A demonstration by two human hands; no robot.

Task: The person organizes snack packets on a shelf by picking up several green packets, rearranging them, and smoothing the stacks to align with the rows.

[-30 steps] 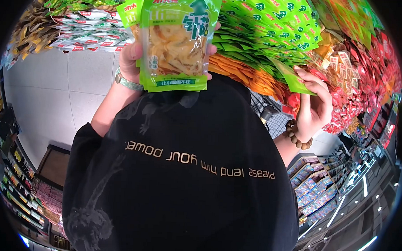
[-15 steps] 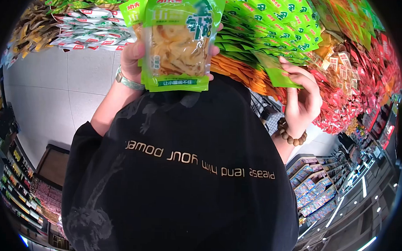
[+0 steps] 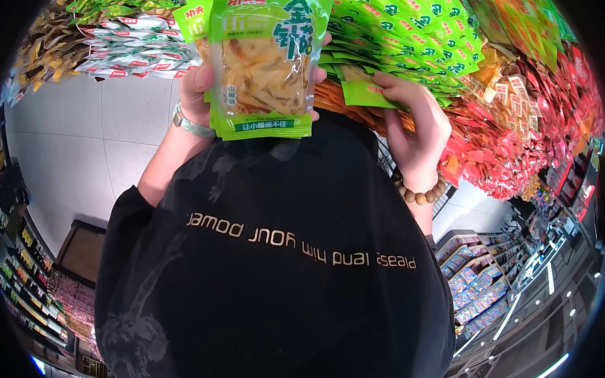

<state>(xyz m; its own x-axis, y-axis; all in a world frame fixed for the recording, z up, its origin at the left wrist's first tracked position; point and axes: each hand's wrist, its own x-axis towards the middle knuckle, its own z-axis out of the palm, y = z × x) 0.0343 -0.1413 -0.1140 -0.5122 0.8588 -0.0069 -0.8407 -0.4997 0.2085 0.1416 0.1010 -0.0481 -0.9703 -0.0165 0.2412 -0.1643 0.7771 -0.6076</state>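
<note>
The fingers point(image 3: 203, 77) of the left hand point(image 3: 196, 100) are closed around upright see-through snack packs point(image 3: 265, 71), above the near side of the heaped display. The right hand point(image 3: 421, 130) pinches a green packet point(image 3: 364, 92) between thumb and fingers, right beside the packs and over orange packets point(image 3: 330, 97). White packets point(image 3: 131, 46) lie to the left, red ones point(image 3: 511, 139) to the right. Grey tiled floor point(image 3: 58, 130) stretches left; stocked shelves point(image 3: 30, 273) and a magazine-like rack point(image 3: 469, 281) stand farther off.
</note>
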